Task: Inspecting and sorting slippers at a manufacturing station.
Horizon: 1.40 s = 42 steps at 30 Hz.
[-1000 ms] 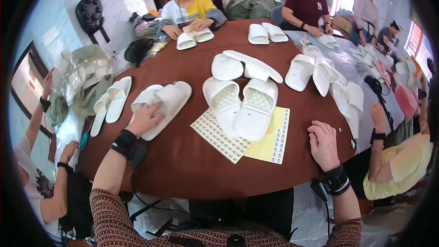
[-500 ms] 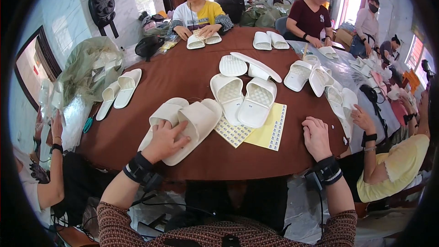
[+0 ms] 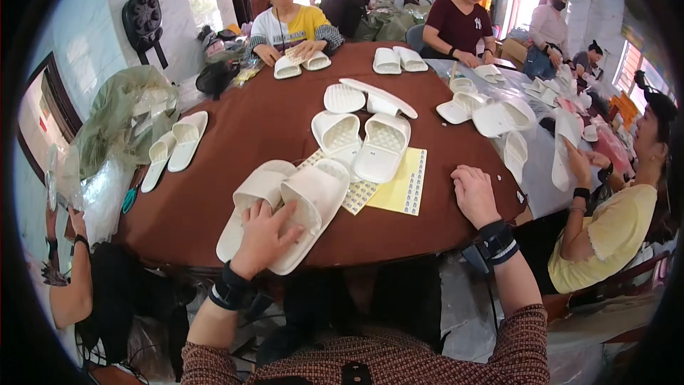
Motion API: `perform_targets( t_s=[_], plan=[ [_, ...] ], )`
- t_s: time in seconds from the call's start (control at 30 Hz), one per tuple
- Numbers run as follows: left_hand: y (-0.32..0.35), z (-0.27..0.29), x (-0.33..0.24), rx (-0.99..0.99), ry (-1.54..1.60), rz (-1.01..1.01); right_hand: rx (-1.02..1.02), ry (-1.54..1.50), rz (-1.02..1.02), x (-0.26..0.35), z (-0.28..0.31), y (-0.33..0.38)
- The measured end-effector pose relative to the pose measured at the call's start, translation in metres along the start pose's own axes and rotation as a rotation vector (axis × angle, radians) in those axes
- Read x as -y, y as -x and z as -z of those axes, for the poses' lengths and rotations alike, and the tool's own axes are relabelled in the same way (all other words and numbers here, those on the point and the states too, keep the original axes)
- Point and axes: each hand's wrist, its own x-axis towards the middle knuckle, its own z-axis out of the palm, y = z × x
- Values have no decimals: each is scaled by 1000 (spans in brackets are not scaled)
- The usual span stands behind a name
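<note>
My left hand (image 3: 262, 237) lies on a pair of white slippers (image 3: 285, 207) near the front edge of the round brown table (image 3: 235, 135), fingers spread over both heels. My right hand (image 3: 474, 194) rests flat on the tabletop at the right, holding nothing. Between my hands lie a yellow sticker sheet (image 3: 401, 189) and a white sticker sheet (image 3: 356, 192), partly under a second pair of white slippers (image 3: 363, 141) placed soles up.
More white slippers lie around the table: a pair at the left (image 3: 174, 148), loose ones in the middle (image 3: 363, 98), several at the right (image 3: 491, 114). Other people sit around the table. A green plastic bag (image 3: 121, 128) bulges at the left edge.
My left hand has dragged the pair of white slippers from the left side toward me, to the table's front edge. My right hand stayed on the table.
</note>
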Motion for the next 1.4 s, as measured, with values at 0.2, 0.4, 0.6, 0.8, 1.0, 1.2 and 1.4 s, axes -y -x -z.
perform_targets(
  t_s=[0.2, 0.4, 0.6, 0.8, 1.0, 1.2, 1.4],
  plan=[
    [-1, 2, -6, -52, 12, -1, 55, -99, -69, 5, 11, -7],
    [1, -4, -11, -120, -53, 41, -1, -287, 96, 68, 43, -58],
    [-11, -19, -24, -165, -35, 98, 16, -580, 411, 148, 42, -97],
    [-9, -16, -23, -219, -13, 114, 179, -768, 528, 209, 7, -108],
    [-10, -18, -19, -233, 62, 106, 263, -848, 374, 210, -46, -109],
    [-8, -13, -25, -255, 58, 90, 116, -749, 372, 197, -80, -101],
    [-2, -12, -28, -244, 58, 110, 215, -754, 244, 196, -77, -93]
  ],
)
